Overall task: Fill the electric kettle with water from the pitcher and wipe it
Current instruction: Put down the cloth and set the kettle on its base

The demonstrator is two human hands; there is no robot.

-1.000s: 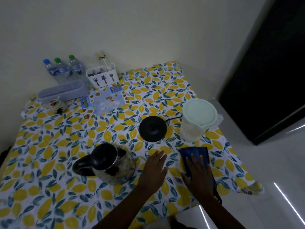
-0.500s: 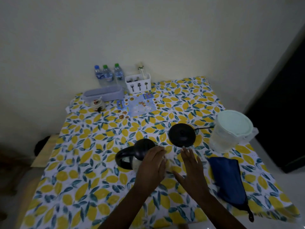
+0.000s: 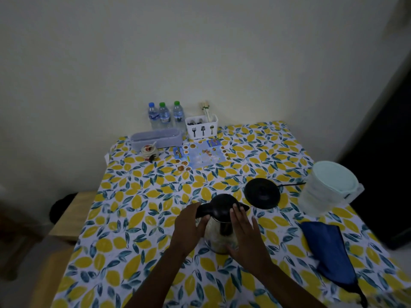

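At centre, near edge: I see the electric kettle [image 3: 221, 227] upright on the lemon-print tablecloth [image 3: 138, 218], lid down.
Left hand [image 3: 189, 227]: cupped against the kettle's left flank, fingers reaching under the black handle.
Right hand [image 3: 246, 232]: flat on the right flank, fingertips [image 3: 236, 208] touching the lid; together they clasp the kettle.
At 3 o'clock: blue cloth [image 3: 329, 252] lying crumpled, untouched.
At 1 o'clock: black kettle base [image 3: 262, 193], just beyond the kettle.
At 2 o'clock: pitcher [image 3: 329, 187] with pale lid on, at the table edge.
At 12 o'clock, far: cutlery caddy [image 3: 201, 126], three water bottles [image 3: 165, 114].
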